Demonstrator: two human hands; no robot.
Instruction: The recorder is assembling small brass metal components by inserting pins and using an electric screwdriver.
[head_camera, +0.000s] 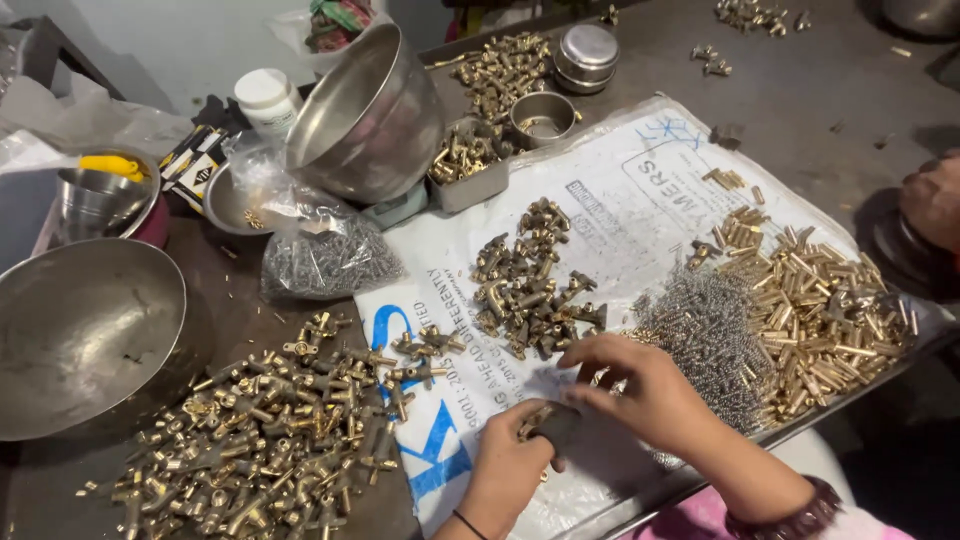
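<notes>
Our left hand is closed around a small brass fitting with a dark piece at its end, gripping it low over the white printed sack that covers the table. Our right hand sits just beside it, fingers curled down onto the same fitting, pinching at its top; whether they hold a separate small part we cannot tell.

Just to the right of our right hand lies a heap of small silvery springs, and beyond that a spread of short brass tubes. Straight ahead of both hands, near our fingertips, is a cluster of brass fittings on the sack. To the left of our left hand a big pile of brass tee pieces spills across the dark table, with a wide steel bowl further left.

Farther out, ahead and to the left, a clear bag of small screws leans by a tilted steel bowl, a white bottle and a small tray of brass parts. Another person's hand rests at the far right edge.
</notes>
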